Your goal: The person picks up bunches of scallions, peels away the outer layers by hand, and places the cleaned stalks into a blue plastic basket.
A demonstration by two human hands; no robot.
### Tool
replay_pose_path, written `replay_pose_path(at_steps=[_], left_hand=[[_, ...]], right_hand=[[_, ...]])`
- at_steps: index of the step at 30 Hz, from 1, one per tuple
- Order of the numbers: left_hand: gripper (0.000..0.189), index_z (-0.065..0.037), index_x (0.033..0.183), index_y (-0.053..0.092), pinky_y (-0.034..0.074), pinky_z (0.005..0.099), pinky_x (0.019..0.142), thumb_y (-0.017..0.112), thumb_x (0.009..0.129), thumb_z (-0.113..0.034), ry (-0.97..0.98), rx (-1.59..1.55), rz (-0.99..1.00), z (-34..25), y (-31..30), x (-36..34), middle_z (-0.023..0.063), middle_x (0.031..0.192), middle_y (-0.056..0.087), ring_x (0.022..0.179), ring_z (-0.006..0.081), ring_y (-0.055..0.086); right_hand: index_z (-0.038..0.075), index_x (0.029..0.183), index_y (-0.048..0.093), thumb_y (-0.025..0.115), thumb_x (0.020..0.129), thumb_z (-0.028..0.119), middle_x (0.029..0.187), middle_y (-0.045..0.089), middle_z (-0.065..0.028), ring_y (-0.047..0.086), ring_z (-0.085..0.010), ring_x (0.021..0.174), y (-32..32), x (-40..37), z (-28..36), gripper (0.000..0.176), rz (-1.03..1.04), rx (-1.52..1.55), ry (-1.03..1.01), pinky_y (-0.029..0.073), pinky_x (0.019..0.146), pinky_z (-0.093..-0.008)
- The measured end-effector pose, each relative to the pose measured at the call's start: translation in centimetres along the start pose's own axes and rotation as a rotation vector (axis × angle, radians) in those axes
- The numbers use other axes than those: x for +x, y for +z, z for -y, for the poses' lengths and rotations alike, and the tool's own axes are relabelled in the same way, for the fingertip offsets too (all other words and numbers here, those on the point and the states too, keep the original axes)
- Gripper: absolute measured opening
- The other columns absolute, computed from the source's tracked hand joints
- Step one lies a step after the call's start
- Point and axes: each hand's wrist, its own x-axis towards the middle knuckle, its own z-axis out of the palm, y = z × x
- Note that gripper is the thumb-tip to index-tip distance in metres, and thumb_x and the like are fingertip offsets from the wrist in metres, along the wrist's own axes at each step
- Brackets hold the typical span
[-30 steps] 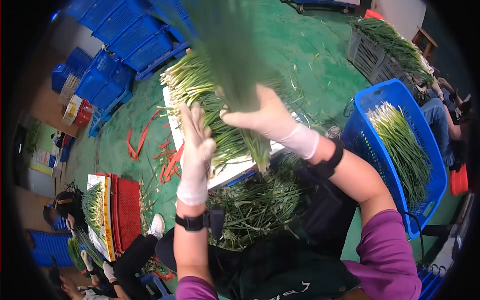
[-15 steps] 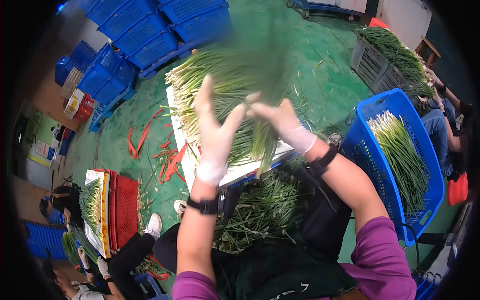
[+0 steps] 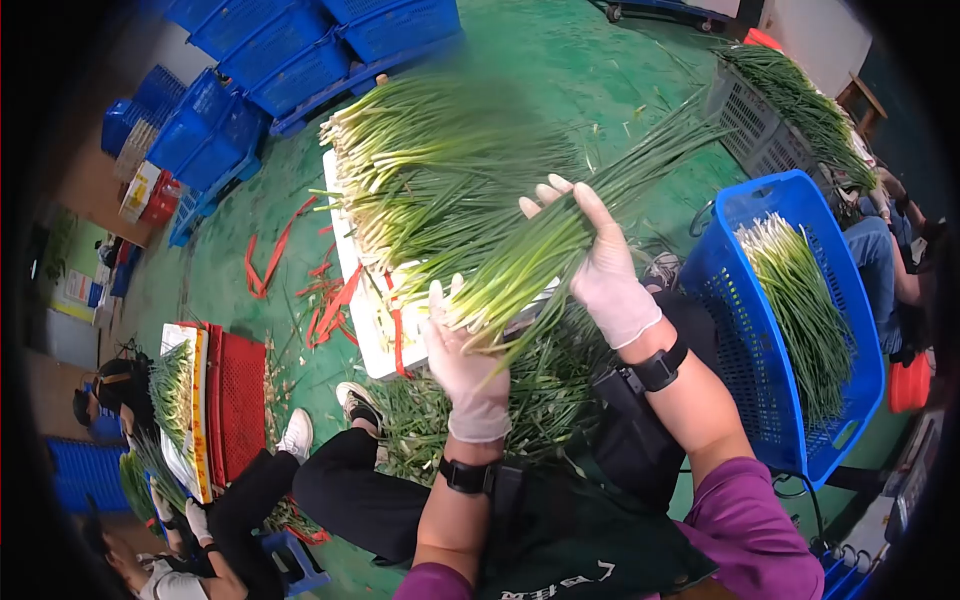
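A loose bunch of green onions (image 3: pixel 530 262) lies across both my gloved hands, white root ends at lower left, green tops pointing up and right. My right hand (image 3: pixel 612 272) is wrapped round the greens from below, thumb and fingertips showing. At the root ends, my left hand (image 3: pixel 465 375) cups the bunch against its palm, partly covered by stalks. Just beyond the hands, a large heap of green onions (image 3: pixel 410 165) is spread over a white board (image 3: pixel 342 250), roots to the left. Trimmed leaves (image 3: pixel 540 400) are piled below my hands.
A blue basket (image 3: pixel 740 195) with green onions stands at right. A grey crate (image 3: pixel 745 125) of greens is farther back. Blue crates (image 3: pixel 290 60) are stacked at upper left. Red straps (image 3: pixel 262 270) lie on the floor. Other people work at lower left and far right.
My hands have drawn back from the heap toward my body with a bunch. My left hand has moved down and right to the root ends; the tops now stretch out to the right.
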Motion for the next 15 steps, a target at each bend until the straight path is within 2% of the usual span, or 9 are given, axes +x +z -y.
replay_pose_path(at_steps=[2, 6, 7, 10, 11, 14, 15], left_hand=[[0.054, -0.013, 0.15, 0.027, 0.037, 0.0495, 0.107, 0.028, 0.104, -0.042, 0.024, -0.076, 0.081, 0.1, 2.0, 0.0, 0.0137, 0.147, 0.04, 0.131, 0.0303, 0.043], [0.054, -0.008, 0.147, 0.031, 0.039, 0.0461, 0.104, 0.029, 0.105, -0.041, 0.096, -0.015, 0.147, -0.3, 1.1, 0.0, 0.0146, 0.147, 0.038, 0.128, 0.0278, 0.044], [0.052, -0.002, 0.14, 0.043, 0.043, 0.038, 0.096, 0.038, 0.104, -0.038, 0.157, 0.157, -0.053, -0.7, 1.0, -0.6, 0.0142, 0.135, 0.051, 0.118, 0.0226, 0.052], [0.042, 0.001, 0.126, 0.057, 0.044, 0.0291, 0.086, 0.051, 0.1, -0.032, 0.231, 0.601, 0.142, -2.5, -1.0, -1.1, 0.0104, 0.113, 0.065, 0.098, 0.0165, 0.059], [0.031, 0.002, 0.11, 0.067, 0.044, 0.0246, 0.08, 0.059, 0.097, -0.025, 0.058, 0.536, 0.049, -2.9, -0.2, -2.4, 0.0049, 0.094, 0.069, 0.084, 0.0108, 0.059], [0.032, 0.003, 0.106, 0.069, 0.044, 0.0234, 0.075, 0.061, 0.096, -0.026, -0.099, 0.681, 0.225, -4.2, 2.2, -3.9, 0.0051, 0.09, 0.069, 0.08, 0.0081, 0.058], [0.029, 0.004, 0.102, 0.071, 0.044, 0.0222, 0.071, 0.065, 0.093, -0.024, -0.219, 0.706, 0.199, -4.0, 1.8, -3.5, 0.0039, 0.086, 0.07, 0.077, 0.006, 0.056]], right_hand=[[0.001, 0.116, 0.06, 0.069, 0.089, 0.02, 0.103, 0.066, -0.0109, 0.059, -0.0341, 0.112, -0.8, 0.1, -0.2, 0.034, -0.06, 0.013, -0.035, 0.048, 0.101, -0.0442], [0.003, 0.109, 0.062, 0.067, 0.089, 0.017, 0.1, 0.067, -0.008, 0.061, -0.0295, 0.109, -2.1, 0.6, 1.8, 0.024, -0.117, 0.109, -0.03, 0.049, 0.098, -0.0419], [0.004, 0.106, 0.063, 0.066, 0.09, 0.015, 0.098, 0.067, -0.006, 0.062, -0.0271, 0.108, -2.0, 0.5, 2.1, 0.02, -0.144, 0.14, -0.03, 0.049, 0.097, -0.0457], [0.006, 0.108, 0.063, 0.065, 0.09, 0.016, 0.097, 0.068, -0.0048, 0.062, -0.0266, 0.108, -1.7, 0.2, 2.4, 0.021, -0.202, 0.201, -0.052, 0.048, 0.097, -0.0524], [0.007, 0.11, 0.062, 0.064, 0.091, 0.017, 0.099, 0.068, -0.0042, 0.06, -0.026, 0.112, -1.3, -0.3, 2.4, 0.022, -0.211, 0.211, -0.044, 0.044, 0.099, -0.058], [0.008, 0.111, 0.062, 0.063, 0.092, 0.017, 0.102, 0.068, -0.0041, 0.058, -0.0248, 0.115, -1.1, -1.1, 2.3, 0.022, -0.064, 0.129, -0.001, 0.042, 0.101, -0.0581], [0.008, 0.112, 0.062, 0.063, 0.092, 0.018, 0.103, 0.068, -0.004, 0.057, -0.0243, 0.116, -0.9, -1.3, 2.3, 0.022, -0.029, 0.121, 0.003, 0.042, 0.102, -0.0585]])
